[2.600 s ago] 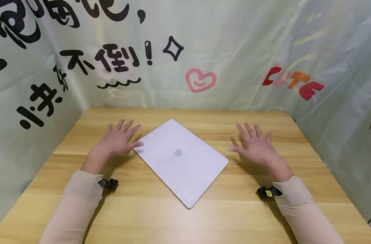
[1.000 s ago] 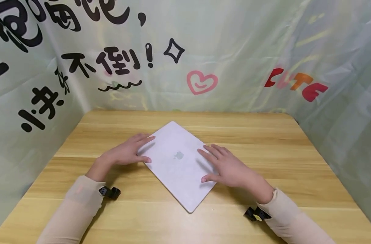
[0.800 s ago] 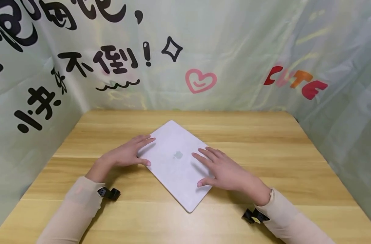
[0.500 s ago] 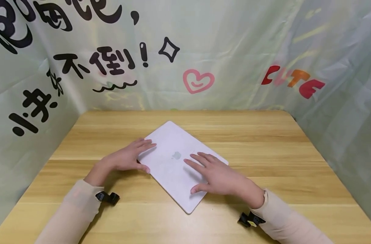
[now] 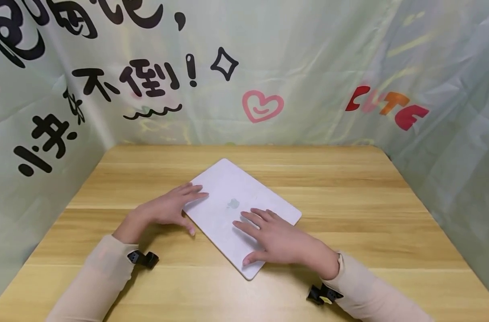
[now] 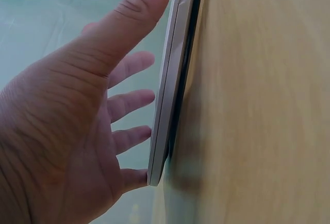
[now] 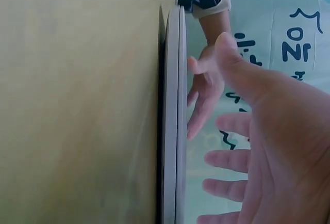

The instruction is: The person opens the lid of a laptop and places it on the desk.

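A closed silver laptop (image 5: pixel 224 179) with an apple logo lies turned cornerwise on the wooden table. Over its left corner my left hand (image 5: pixel 168 208) stretches its fingers, while the thumb points down beside the left edge. In the left wrist view, the fingertips come close to the lid, and the little finger seems to touch the laptop's corner (image 6: pixel 154 175). My right hand (image 5: pixel 280 241) is spread above the near right part of the lid. A gap shows between its fingers and the laptop (image 7: pixel 172 131) in the right wrist view. Neither hand grips anything.
The wooden table (image 5: pixel 349 188) reaches back to a pale green cloth (image 5: pixel 309 53) hung around three sides, printed with dark characters and a pink heart (image 5: pixel 263 106). A small black camera sits at each wrist, on the left (image 5: pixel 143 258) and the right (image 5: pixel 324 294).
Both hands have come in from the sides to the laptop. My right hand has kept sliding left and nearer across the lid. The left thumb has shifted off the lid's edge.
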A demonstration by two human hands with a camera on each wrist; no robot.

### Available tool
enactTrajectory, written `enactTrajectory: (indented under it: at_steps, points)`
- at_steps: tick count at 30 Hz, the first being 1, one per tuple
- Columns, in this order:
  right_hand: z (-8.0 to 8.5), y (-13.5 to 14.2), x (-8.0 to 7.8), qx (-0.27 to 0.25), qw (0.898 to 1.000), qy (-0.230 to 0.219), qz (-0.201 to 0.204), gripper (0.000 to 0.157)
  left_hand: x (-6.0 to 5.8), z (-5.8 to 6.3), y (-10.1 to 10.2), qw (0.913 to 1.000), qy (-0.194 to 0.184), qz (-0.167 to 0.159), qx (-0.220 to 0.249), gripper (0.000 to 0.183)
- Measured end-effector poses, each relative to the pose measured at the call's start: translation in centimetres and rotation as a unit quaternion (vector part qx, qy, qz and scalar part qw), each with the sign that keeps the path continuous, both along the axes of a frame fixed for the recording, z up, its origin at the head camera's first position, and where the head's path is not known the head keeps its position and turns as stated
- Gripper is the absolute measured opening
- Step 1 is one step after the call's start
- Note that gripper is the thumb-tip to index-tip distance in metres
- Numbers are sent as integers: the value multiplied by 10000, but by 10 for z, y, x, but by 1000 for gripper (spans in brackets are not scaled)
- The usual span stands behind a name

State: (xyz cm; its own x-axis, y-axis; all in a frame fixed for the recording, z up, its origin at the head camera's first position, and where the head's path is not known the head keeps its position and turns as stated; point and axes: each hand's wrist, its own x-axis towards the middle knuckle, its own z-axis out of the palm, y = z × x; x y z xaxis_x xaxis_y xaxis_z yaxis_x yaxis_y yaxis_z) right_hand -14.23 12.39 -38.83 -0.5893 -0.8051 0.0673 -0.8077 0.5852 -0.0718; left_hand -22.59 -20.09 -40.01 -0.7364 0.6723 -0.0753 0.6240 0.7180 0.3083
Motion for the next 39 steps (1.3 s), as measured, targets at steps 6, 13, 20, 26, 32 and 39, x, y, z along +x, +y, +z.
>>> enactTrajectory:
  at_steps: [6, 13, 20, 26, 32, 39]
  points:
    - [-4, -8, 5, 131, 9998, -23, 171, 82, 1, 2, -2, 9999, 5, -107, -26, 104]
    - [-6, -10, 9, 377, 9992, -23, 112, 81, -1, 1, 0, 9998, 17, -156, -158, 103]
    - [-8, -13, 12, 373, 9992, 44, 133, 84, -3, -2, 1, 9998, 107, -74, -177, 100]
    - [-6, -15, 17, 612, 9980, -172, 5, 81, -2, -3, 0, 9996, 192, -30, -225, 95]
    - [-5, -16, 21, 745, 9968, -269, -78, 76, 0, -4, 1, 9994, 271, 4, -212, 89]
    - [-2, -20, 23, 642, 9977, -108, -210, 81, 1, -4, 2, 9993, 244, 109, -265, 89]
